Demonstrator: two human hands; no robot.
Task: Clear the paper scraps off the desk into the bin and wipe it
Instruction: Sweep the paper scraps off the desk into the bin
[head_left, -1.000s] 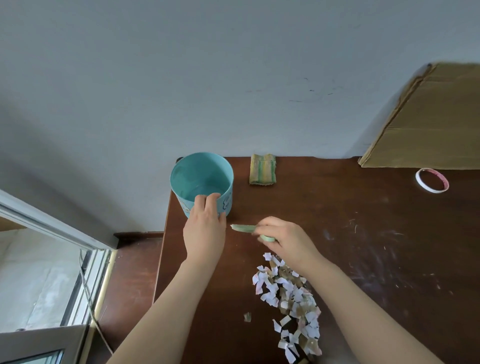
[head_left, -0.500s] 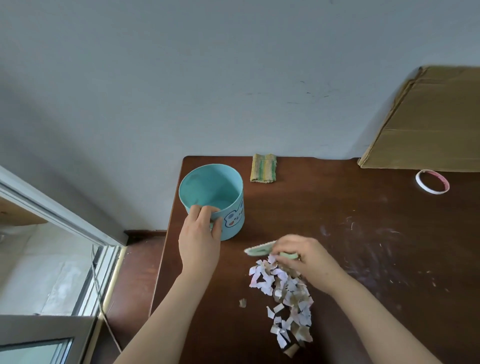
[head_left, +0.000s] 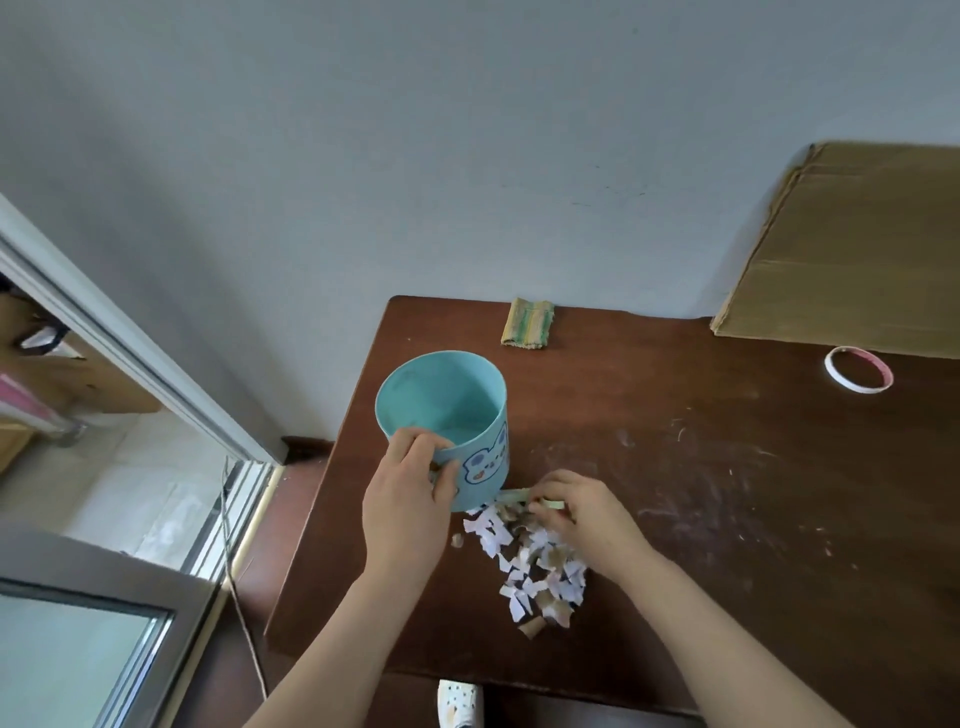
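desk (head_left: 675, 519) — bin (head_left: 447, 395) | scraps (head_left: 524, 561) | cloth (head_left: 527, 323) | tape ring (head_left: 857, 388) | cardboard (head_left: 852, 249), perhaps leaning

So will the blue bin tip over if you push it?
Probably easily: the bin looks empty, thin-walled and tall, so likely light. The left hand gripping its rim should steady it. It probably slides on the smooth desk.

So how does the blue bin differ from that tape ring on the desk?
The bin is a tall turquoise tub with a cartoon face; the tape ring is a flat white-and-pink hoop. The left hand grips the bin's rim; nothing touches the tape ring. Both are round and hollow.
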